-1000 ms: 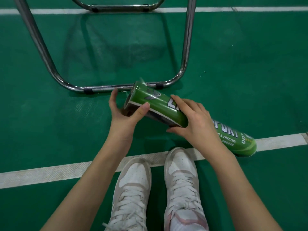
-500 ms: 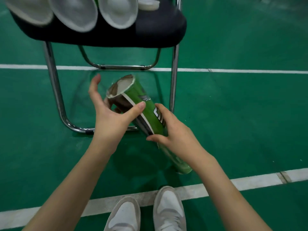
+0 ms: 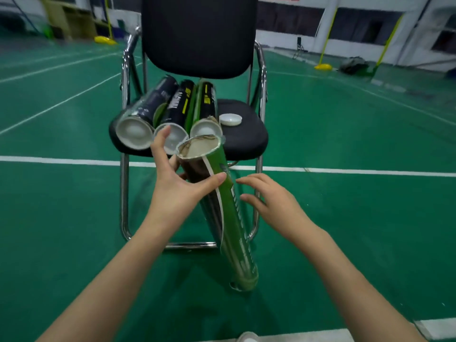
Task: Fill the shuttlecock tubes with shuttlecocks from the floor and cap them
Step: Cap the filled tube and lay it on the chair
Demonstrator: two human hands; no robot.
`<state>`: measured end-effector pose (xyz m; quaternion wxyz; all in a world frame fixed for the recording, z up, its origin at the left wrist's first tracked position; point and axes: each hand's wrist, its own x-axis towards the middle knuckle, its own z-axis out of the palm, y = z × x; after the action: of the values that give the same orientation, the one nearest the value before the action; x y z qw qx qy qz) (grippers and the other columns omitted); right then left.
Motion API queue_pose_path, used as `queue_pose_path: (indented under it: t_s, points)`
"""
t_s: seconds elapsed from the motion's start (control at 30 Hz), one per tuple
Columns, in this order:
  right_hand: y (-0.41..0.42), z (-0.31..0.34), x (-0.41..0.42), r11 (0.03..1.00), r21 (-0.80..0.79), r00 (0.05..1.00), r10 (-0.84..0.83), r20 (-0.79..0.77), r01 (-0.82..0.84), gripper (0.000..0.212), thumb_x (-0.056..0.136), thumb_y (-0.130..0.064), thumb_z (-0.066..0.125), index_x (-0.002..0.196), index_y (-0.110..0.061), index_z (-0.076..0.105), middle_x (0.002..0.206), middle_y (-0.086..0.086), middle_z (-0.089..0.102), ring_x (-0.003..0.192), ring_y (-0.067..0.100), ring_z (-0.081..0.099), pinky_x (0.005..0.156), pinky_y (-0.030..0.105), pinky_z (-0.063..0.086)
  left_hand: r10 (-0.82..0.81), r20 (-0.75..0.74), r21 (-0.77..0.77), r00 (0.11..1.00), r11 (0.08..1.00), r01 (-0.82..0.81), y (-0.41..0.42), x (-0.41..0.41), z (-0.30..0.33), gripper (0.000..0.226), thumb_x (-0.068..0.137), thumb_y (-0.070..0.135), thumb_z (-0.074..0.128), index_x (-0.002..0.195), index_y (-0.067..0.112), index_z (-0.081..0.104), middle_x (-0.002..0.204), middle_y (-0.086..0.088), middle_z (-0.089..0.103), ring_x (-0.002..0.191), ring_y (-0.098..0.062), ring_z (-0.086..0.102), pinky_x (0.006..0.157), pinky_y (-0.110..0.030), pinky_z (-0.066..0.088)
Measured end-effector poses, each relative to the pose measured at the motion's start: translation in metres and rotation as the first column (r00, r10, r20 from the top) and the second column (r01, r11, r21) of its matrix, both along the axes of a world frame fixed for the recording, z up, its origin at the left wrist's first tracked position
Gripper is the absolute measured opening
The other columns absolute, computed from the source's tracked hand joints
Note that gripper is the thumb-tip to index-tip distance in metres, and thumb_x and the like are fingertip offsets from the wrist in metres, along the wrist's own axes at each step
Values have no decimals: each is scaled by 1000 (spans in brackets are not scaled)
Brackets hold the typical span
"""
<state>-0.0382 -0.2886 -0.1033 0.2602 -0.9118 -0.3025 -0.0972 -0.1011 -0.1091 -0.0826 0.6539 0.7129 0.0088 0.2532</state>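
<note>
The left hand [image 3: 176, 183] covers part of the green tube [image 3: 223, 208] just under its open mouth, and its fingers behind the tube are mostly out of sight. Inside the mouth only a pale wall shows; whether shuttlecocks sit deeper down cannot be told. The print along the tube is smeared and unreadable. The middle tube [image 3: 178, 112] on the chair [image 3: 244, 134] has its cap partly hidden by that hand's forefinger. The far hall is blurred (the dark heap [image 3: 351, 65] by the yellow post cannot be identified). A shoe [image 3: 247, 337] is cut off by the bottom edge.
</note>
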Motion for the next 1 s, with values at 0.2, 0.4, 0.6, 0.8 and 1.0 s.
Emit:
queue_pose_path:
  t_s: [0.2, 0.4, 0.6, 0.8, 1.0]
  points:
    - [34, 29, 77, 954, 288, 994, -55, -100, 81, 22, 88, -18, 58, 108, -12, 63, 109, 5, 60, 99, 15, 55, 83, 14, 38, -74, -37, 59, 997, 995, 76, 5, 18, 29, 104, 62, 16, 85, 130, 54, 18, 111, 3, 64, 100, -19, 67, 98, -42, 49]
    - [62, 41, 153, 974, 161, 985, -168, 29, 161, 32, 93, -19, 46, 124, -20, 52, 129, 4, 46, 114, 25, 45, 92, 43, 41, -100, -54, 81, 994, 991, 104, 7, 32, 30, 103, 63, 10, 85, 129, 52, 19, 105, 13, 63, 100, -15, 66, 95, -32, 50]
    - [78, 32, 181, 941, -58, 940, -329, 86, 334, 27, 96, -24, 42, 119, -17, 55, 129, 7, 43, 113, 31, 37, 75, 39, 39, -93, -115, 103, 989, 989, 105, 15, 41, 9, 107, 54, 24, 89, 129, 58, 20, 114, 8, 59, 108, -18, 62, 102, -41, 45]
    - [76, 40, 180, 944, -78, 942, -311, 125, 322, 17, 91, -21, 50, 102, -8, 54, 116, 11, 47, 104, 34, 41, 69, 38, 39, -102, -171, 128, 980, 984, 125, 12, 36, -5, 106, 55, 19, 90, 121, 65, 22, 118, 11, 57, 112, -11, 58, 101, -34, 45]
    - [77, 44, 174, 952, -60, 952, -294, 88, 299, 23, 89, -24, 54, 108, -15, 44, 108, 10, 57, 104, 32, 43, 68, 38, 37, -98, -203, 155, 974, 979, 131, 4, 29, -12, 106, 59, 15, 89, 119, 68, 19, 112, 18, 57, 105, -5, 59, 101, -35, 45]
